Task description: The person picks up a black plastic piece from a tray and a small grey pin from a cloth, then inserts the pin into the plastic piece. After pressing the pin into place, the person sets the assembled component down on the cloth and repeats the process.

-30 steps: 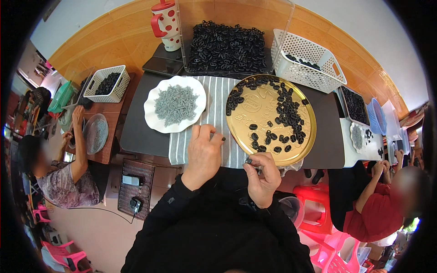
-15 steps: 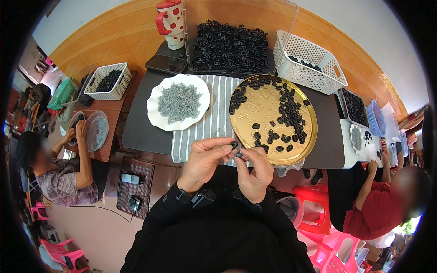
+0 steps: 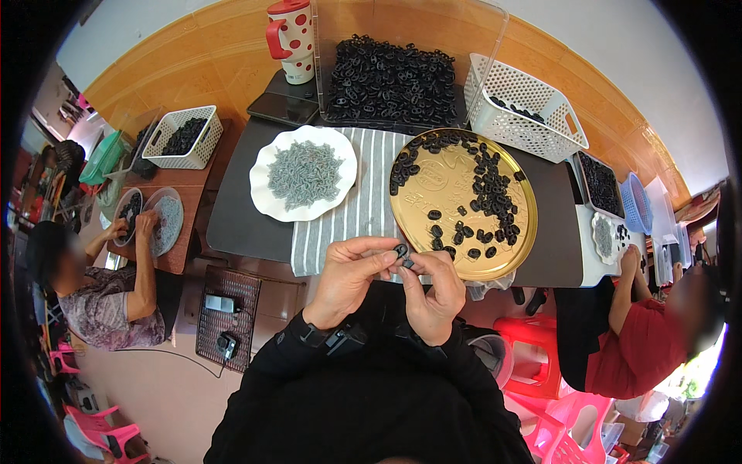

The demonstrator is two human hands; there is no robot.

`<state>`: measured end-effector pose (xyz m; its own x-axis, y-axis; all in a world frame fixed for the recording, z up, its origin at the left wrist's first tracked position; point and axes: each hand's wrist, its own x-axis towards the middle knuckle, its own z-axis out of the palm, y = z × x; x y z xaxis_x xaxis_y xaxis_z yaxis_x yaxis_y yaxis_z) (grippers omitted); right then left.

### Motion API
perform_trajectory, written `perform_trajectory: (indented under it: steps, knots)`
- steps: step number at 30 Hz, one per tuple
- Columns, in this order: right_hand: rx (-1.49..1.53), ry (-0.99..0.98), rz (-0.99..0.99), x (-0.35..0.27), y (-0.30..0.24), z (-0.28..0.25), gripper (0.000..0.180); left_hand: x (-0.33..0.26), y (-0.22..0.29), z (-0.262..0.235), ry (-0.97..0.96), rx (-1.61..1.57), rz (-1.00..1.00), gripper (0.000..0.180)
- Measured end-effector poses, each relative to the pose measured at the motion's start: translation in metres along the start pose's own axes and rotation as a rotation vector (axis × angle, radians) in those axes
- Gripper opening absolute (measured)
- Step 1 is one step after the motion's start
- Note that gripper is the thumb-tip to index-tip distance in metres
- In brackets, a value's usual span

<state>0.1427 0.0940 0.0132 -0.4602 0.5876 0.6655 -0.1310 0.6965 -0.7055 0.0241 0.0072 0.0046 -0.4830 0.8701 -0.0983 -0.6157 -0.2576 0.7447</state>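
My left hand (image 3: 346,274) pinches a small black oval piece with holes (image 3: 400,250) between thumb and fingertips. Close against it, my right hand (image 3: 434,292) pinches a tiny dark grey part (image 3: 408,263), whose exact kind is too small to tell. Both hands are held at the table's near edge, in front of a striped grey cloth (image 3: 363,155). To the right lies a round gold tray (image 3: 421,220) with many black oval pieces (image 3: 491,185). At the left, a white scalloped plate (image 3: 267,205) holds a heap of small grey-green, screw-like parts (image 3: 304,174).
Behind stands a clear bin (image 3: 483,77) of black pieces, beside a white perforated basket (image 3: 533,135). A phone (image 3: 282,109) and a dotted tumbler (image 3: 297,46) are at the back left. Other people work at the left table (image 3: 202,185) and on the right. A red stool (image 3: 529,356) stands below.
The black piece in my left hand has tilted, so its holed face shows more. My hands stay in nearly the same place, close together.
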Motion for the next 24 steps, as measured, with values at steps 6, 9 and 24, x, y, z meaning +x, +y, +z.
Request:
perform_trajectory:
  steps: [6,9,24]
  knots:
    - [0.023,-0.002,0.024,0.0,0.0,-0.001,0.027,-0.003,-0.006,0.0,-0.027,0.037,0.043,0.02]
    - [0.058,-0.018,0.065,-0.001,0.003,-0.003,0.025,-0.002,-0.008,0.0,-0.024,0.08,0.077,0.021]
    - [0.261,0.02,0.266,-0.011,0.011,-0.003,0.015,-0.007,-0.013,0.002,-0.037,0.225,0.177,0.025]
